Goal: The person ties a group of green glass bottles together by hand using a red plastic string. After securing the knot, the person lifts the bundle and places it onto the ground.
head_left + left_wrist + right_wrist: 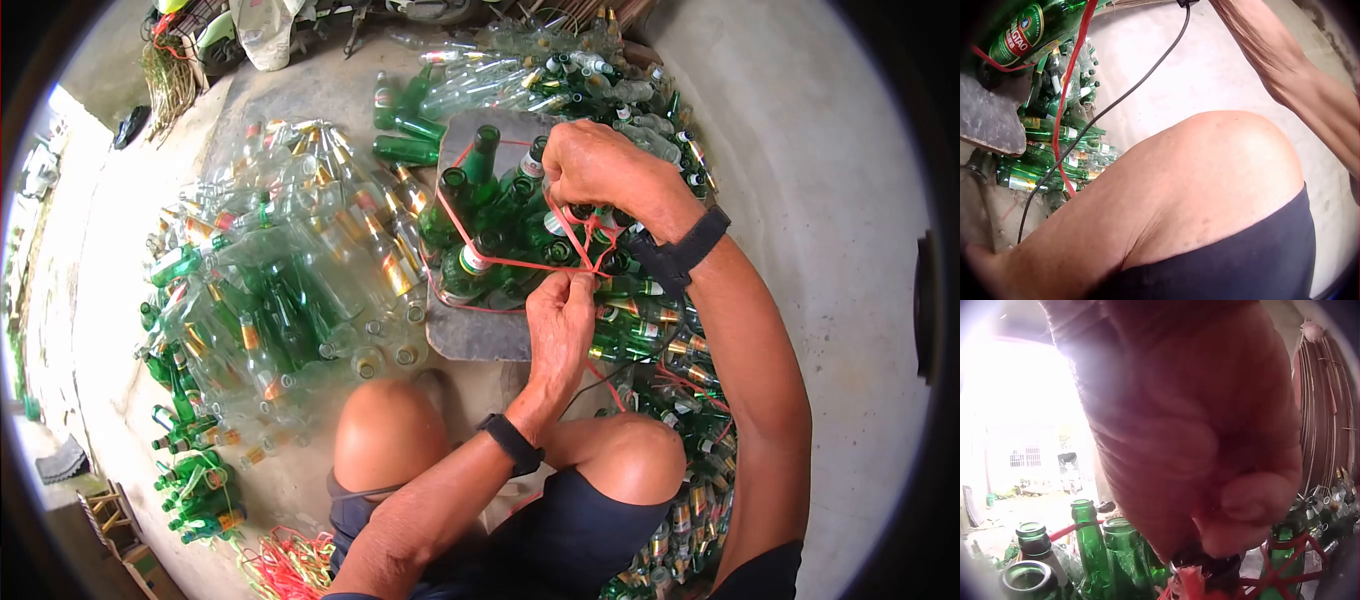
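Green glass bottles stand upright in a cluster on a dark board, with red plastic strap running around their necks. At the cluster's near right side, my left hand pinches the strap where several strands meet. Above the bottle tops at the right, my right hand has its fingers curled round the strap, its strands stretching down toward the left hand. The right wrist view shows that hand close over a bottle mouth, a frayed strap end just below. The left wrist view misses the left hand.
Many clear and green bottles lie heaped left of the board. More bottles are piled behind it and along the right. Loose red strapping lies at the lower left. A black cable hangs across near the right knee.
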A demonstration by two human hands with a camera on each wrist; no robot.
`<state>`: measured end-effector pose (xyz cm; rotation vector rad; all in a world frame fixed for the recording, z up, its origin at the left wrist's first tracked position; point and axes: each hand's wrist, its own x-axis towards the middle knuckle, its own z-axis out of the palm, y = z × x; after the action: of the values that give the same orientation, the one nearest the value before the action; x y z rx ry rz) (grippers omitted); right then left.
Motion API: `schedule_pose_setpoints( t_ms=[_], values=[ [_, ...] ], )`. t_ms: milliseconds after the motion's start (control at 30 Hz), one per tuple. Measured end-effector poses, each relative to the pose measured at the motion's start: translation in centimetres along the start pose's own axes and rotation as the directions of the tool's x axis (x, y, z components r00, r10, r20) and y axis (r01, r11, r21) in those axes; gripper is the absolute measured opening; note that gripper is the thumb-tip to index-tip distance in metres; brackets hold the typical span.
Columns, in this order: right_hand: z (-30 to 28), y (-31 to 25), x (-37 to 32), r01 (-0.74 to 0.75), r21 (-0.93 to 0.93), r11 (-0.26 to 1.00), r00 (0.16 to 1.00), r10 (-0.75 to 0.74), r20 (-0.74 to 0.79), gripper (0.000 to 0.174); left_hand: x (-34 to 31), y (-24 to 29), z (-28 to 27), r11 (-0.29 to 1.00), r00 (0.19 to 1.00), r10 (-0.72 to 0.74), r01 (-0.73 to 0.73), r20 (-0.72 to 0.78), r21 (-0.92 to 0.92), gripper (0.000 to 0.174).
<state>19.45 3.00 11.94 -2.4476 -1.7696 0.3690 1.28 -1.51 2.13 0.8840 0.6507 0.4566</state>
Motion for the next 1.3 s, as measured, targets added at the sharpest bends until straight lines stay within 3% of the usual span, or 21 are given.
schedule_pose_setpoints(
  t_ms=[33, 67, 100, 133, 233, 333, 533, 633, 967, 1067, 1200, 1233, 1267, 1300],
  values=[
    [0.7, 0.4, 0.4, 0.119, -0.107, 0.987, 0.989, -0.128, -0.077, 0.013, 0.1, -0.1, -0.1, 1.000, 1.000, -0.004, 0.004, 0.010, -0.001, 0.026],
    [0.8, 1.0, 0.6, 0.126, -0.104, 0.987, 0.988, -0.134, -0.076, 0.013, 0.2, -0.2, -0.3, 1.000, 1.000, -0.006, 0.007, 0.016, -0.004, 0.026],
    [-0.5, -0.1, 0.5, -0.050, -0.020, 0.999, 0.997, 0.051, 0.065, 0.014, 0.2, -0.1, -0.5, 1.000, 1.000, -0.005, 0.005, 0.011, -0.005, 0.026],
    [-1.3, -0.7, 0.4, -0.241, 0.036, 0.970, 0.949, 0.228, 0.219, 0.015, 0.2, -0.1, -0.5, 1.000, 1.000, -0.009, 0.009, 0.021, 0.004, 0.026],
    [-2.0, -0.1, 0.4, -0.275, 0.122, 0.954, 0.931, 0.232, 0.284, 0.016, 0.2, 0.1, -0.7, 1.000, 0.999, -0.017, 0.017, 0.044, 0.005, 0.026],
    [-2.3, -0.4, 0.3, -0.190, 0.063, 0.980, 0.946, 0.165, 0.280, 0.013, 0.2, 0.2, -1.0, 1.000, 0.999, -0.016, 0.015, 0.051, 0.013, 0.026],
    [-2.9, -0.1, 0.4, -0.248, 0.050, 0.968, 0.897, 0.210, 0.389, 0.009, -0.3, 1.0, -1.4, 0.996, 1.000, -0.006, 0.003, 0.024, 0.090, 0.028],
    [-3.2, 0.5, -0.1, -0.193, 0.144, 0.971, 0.907, 0.120, 0.405, 0.012, -0.5, 1.0, -1.8, 0.993, 1.000, -0.018, 0.017, 0.005, 0.117, 0.028],
    [-2.6, 1.8, -1.4, -0.101, 0.206, 0.973, 0.940, 0.026, 0.341, 0.016, -0.5, 0.4, -2.8, 0.993, 1.000, 0.014, -0.015, 0.007, 0.120, 0.027],
    [-2.4, 2.3, -1.7, -0.101, 0.231, 0.968, 0.943, 0.019, 0.332, 0.017, -0.6, 1.1, -2.9, 0.996, 0.999, -0.049, 0.048, 0.004, 0.081, 0.026],
    [-2.1, 2.5, -2.2, -0.127, 0.204, 0.971, 0.942, 0.054, 0.330, 0.015, -0.2, 0.7, -3.3, 0.995, 1.000, 0.004, -0.006, 0.027, 0.099, 0.026],
    [-0.9, 3.6, -2.3, 0.144, 0.160, 0.977, 0.974, -0.168, 0.149, 0.016, -0.3, 0.8, -3.3, 0.994, 1.000, -0.004, 0.001, 0.027, 0.106, 0.027],
    [-0.2, 4.8, -2.4, 0.396, 0.067, 0.916, 0.918, -0.395, -0.020, 0.018, -0.3, 0.9, -3.3, 0.994, 1.000, -0.011, 0.008, 0.026, 0.113, 0.027],
    [-0.2, 4.6, -2.8, 0.397, 0.066, 0.915, 0.918, -0.397, -0.018, 0.018, -0.3, 0.9, -3.4, 0.994, 1.000, -0.011, 0.008, 0.025, 0.111, 0.027]
  ],
)
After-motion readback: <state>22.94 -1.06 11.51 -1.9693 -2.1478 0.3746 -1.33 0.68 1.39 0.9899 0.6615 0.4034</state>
